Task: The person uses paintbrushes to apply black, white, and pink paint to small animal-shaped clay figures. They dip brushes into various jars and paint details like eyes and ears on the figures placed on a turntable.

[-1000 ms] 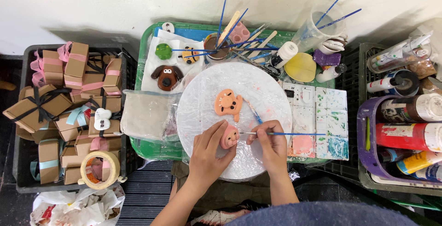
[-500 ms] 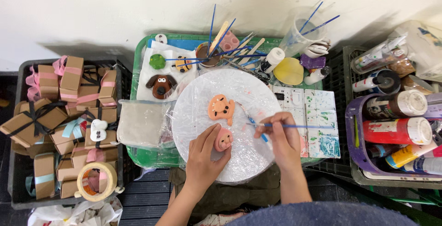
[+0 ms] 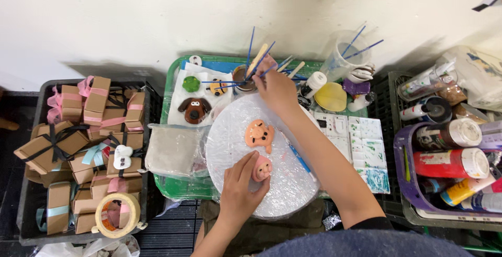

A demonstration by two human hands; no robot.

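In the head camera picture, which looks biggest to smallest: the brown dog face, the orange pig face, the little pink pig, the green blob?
1. Orange pig face and brown dog face: about alike.
2. Little pink pig, in the left hand.
3. Green blob.

body: two bare forearms | left hand and right hand ungloved, no rings or watch seen | clothing: dark blue-grey fabric at bottom edge

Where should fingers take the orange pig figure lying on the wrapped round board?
Pinch the orange pig figure across its left and right edges, coming straight down from above. It lies flat, face up, on the wrapped round board, with bare board beside it; the left hand holds a smaller pink pig just below.
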